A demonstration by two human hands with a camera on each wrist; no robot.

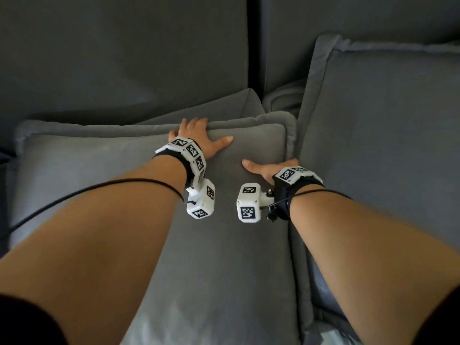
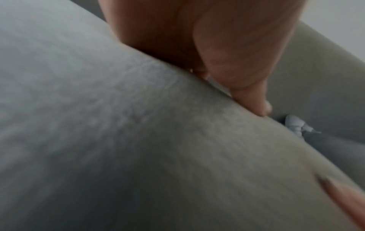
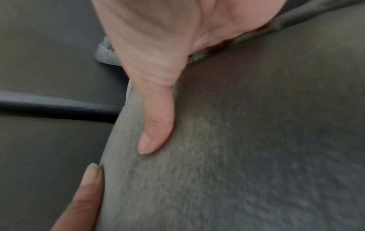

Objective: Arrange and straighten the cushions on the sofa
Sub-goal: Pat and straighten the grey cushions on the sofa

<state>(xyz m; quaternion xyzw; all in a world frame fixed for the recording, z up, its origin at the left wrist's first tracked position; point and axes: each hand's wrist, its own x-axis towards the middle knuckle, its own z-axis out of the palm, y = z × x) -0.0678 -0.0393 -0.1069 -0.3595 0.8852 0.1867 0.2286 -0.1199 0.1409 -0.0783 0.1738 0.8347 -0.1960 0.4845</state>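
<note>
A grey square cushion (image 1: 154,195) lies in front of me on the sofa. My left hand (image 1: 199,135) grips its far edge, fingers curled over the piped seam and thumb flat on the face. My right hand (image 1: 271,168) grips the right edge, fingers tucked behind it out of sight, thumb lying on the fabric. In the left wrist view the left hand (image 2: 247,93) presses into the cushion (image 2: 138,140). The right wrist view shows the right hand's thumb (image 3: 158,125) on the cushion (image 3: 237,156). A second grey cushion (image 1: 385,145) lies right beside it.
Dark grey sofa back cushions (image 1: 124,46) rise behind, split by a black gap (image 1: 254,46). A third grey cushion's corner (image 1: 239,103) sticks out under the held one. Black cables run along both forearms.
</note>
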